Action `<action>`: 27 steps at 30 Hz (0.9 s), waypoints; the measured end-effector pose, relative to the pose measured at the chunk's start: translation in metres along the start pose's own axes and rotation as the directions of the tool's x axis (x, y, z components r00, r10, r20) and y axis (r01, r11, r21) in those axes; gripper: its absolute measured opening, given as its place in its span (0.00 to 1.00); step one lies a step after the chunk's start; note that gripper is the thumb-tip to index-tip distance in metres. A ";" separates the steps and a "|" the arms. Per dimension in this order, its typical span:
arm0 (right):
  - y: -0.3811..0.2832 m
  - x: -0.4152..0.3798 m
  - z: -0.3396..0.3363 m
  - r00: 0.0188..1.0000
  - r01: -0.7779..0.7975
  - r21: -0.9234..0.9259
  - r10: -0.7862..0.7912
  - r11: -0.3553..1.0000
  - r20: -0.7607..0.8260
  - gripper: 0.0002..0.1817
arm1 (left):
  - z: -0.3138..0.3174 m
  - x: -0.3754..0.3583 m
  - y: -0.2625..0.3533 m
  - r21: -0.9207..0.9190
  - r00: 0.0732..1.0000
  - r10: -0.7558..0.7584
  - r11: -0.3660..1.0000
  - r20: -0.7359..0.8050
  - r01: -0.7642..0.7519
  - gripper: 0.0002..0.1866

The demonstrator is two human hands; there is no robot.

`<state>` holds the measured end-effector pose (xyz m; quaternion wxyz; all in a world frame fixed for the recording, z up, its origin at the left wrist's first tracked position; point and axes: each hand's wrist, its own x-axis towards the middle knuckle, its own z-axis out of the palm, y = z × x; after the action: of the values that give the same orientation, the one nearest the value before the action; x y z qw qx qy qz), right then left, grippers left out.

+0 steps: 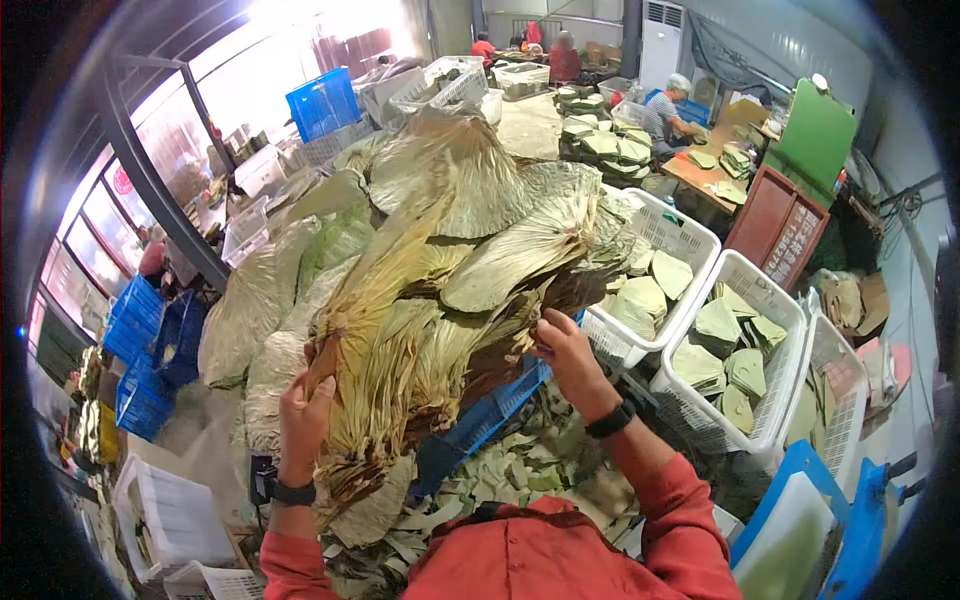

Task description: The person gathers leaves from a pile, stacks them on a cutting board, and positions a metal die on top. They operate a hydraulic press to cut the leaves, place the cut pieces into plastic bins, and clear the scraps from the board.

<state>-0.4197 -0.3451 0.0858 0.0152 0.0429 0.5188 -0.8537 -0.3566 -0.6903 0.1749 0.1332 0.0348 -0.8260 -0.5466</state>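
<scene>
Dried lotus leaves (385, 340), yellow-green and folded in pleats, lie stacked in a large heap before me. My left hand (305, 415) is closed on the left edge of the pleated leaves, thumb on top. On the other side, my right hand (568, 355) pinches the gathered brown leaf edges, with its fingertips partly hidden. Wide silvery leaves (450, 175) spread over the heap's far side. Beneath the leaves a blue crate (500, 405) shows in part.
White baskets (735, 265) to the right hold cut leaf pieces. Leaf scraps (530, 465) cover the floor below me. Blue crates (135, 320) stand at left, and a white crate (175, 510) is near left. A person (670, 115) sits at a wooden table (700, 180).
</scene>
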 end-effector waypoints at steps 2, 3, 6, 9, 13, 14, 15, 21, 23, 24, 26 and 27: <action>-0.007 0.016 0.001 0.998 -0.063 0.020 0.063 0.998 -0.012 0.38 | -0.003 0.000 0.006 0.025 1.000 -0.011 1.000 0.008 0.010 0.13; -0.008 0.027 -0.001 0.994 -0.107 0.020 0.107 0.994 0.008 0.38 | -0.004 0.002 0.000 0.045 1.000 0.005 0.999 0.007 -0.005 0.13; -0.016 0.040 0.000 0.980 -0.191 -0.013 0.191 0.982 0.061 0.28 | -0.001 0.003 -0.007 0.143 0.995 0.084 0.986 0.052 -0.090 0.12; -0.011 0.047 -0.007 0.966 -0.221 0.001 0.219 0.975 0.139 0.12 | 0.002 0.002 -0.008 0.236 0.997 0.077 0.969 0.015 -0.078 0.11; -0.008 0.023 -0.007 0.985 0.156 -0.142 -0.165 0.978 -0.053 0.21 | 0.000 -0.001 0.010 0.106 0.991 0.006 0.994 -0.131 0.008 0.10; -0.030 0.002 -0.003 0.993 0.121 -0.197 -0.117 0.973 0.031 0.22 | -0.001 -0.001 0.013 0.173 0.995 0.036 0.985 -0.098 -0.019 0.10; -0.041 -0.013 0.005 0.984 0.112 -0.192 -0.082 0.975 0.160 0.22 | -0.001 -0.002 0.015 0.240 0.996 0.059 0.970 -0.064 -0.042 0.10; -0.046 -0.051 0.057 0.827 0.482 -0.350 -0.284 0.804 0.485 0.24 | 0.029 -0.020 0.039 0.406 0.908 0.389 0.813 0.155 -0.417 0.19; -0.052 -0.040 0.062 0.587 0.806 -0.504 -0.526 0.311 0.615 0.29 | 0.031 -0.019 0.029 0.405 0.871 0.434 0.771 0.231 -0.491 0.22; -0.061 -0.039 0.068 0.508 0.822 -0.568 -0.499 0.039 0.702 0.33 | 0.032 -0.021 0.022 0.399 0.864 0.437 0.767 0.249 -0.503 0.23; -0.078 -0.036 0.090 0.467 0.820 -0.549 -0.365 -0.163 0.805 0.38 | 0.028 -0.024 0.018 0.421 0.856 0.439 0.746 0.273 -0.516 0.24; -0.081 -0.030 0.099 0.420 0.846 -0.487 -0.293 -0.217 0.859 0.39 | 0.027 -0.025 0.022 0.410 0.850 0.449 0.745 0.277 -0.527 0.25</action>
<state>-0.4014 -0.3955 0.2056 -0.2641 -0.4315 0.8393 -0.1991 -0.3380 -0.6522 0.1800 0.1923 -0.1957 -0.9211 -0.2760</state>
